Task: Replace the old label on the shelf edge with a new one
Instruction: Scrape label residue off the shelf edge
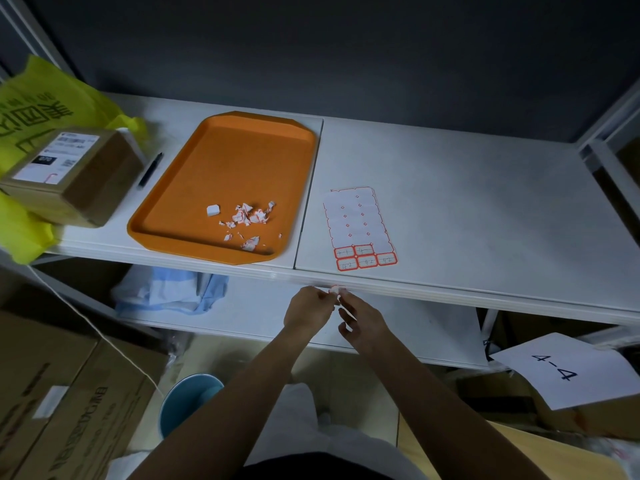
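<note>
On the front edge of the white shelf [450,292] sits a small red-and-white old label [335,289], partly peeled and crumpled. My left hand [308,306] and my right hand [360,317] meet at it, and the fingertips of both pinch the label. A label sheet [358,223] lies on the shelf just above, mostly used, with several red-bordered labels [364,257] left at its near end. An orange tray [225,157] to the left holds torn red-and-white label scraps [247,216].
A black pen [150,169], a cardboard box [74,174] and a yellow bag [38,98] lie at the left of the shelf. Blue cloth [173,289] lies on the lower shelf. A blue bucket [188,400], cartons [52,393] and a "4-4" paper [561,368] sit below.
</note>
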`<state>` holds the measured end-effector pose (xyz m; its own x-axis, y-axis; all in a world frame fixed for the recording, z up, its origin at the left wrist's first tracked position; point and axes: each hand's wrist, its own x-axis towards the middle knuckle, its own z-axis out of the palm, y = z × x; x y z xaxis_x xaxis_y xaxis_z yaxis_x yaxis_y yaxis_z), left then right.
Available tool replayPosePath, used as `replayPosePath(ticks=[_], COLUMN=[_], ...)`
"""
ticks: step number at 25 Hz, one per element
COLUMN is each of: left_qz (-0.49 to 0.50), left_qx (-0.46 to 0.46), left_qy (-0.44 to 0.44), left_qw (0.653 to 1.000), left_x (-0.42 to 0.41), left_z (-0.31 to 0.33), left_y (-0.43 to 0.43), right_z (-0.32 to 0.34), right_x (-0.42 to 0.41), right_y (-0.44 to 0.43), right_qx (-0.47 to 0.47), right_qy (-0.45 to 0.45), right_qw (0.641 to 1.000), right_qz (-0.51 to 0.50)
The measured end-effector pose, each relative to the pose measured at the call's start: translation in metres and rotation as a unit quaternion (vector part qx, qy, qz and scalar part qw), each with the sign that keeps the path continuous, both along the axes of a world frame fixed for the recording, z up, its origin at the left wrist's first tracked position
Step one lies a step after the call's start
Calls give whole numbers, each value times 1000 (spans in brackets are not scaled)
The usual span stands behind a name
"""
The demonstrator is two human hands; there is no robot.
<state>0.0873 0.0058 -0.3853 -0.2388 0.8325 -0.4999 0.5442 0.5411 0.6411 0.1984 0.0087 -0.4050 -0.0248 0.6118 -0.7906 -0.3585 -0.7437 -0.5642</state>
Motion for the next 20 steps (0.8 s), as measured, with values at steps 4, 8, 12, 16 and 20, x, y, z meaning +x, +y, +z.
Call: replayPosePath(ticks=[4,8,12,16,20], left_qz=[-16,20,109,90,63], left_qx=[19,93,64,86,102], left_qy=[50,-95,-144,-112,-85], left_qw=[998,991,981,986,989], left_x=[-6,-3,3,2,2], left_z=[4,4,0,-3,-4], left_y=[0,-5,-3,-5,-7], right_z=[3,3,4,4,2], right_x=[-2,0,-1,-1,0], right_y=[-1,-1,-3,-1,-4], right_qx=[-7,-1,4,13,14], right_qy=[9,-5,-30,-48,-28], right_qw=[1000,1000,999,999,999], right_qz=[-5,-2,8,-16,-33])
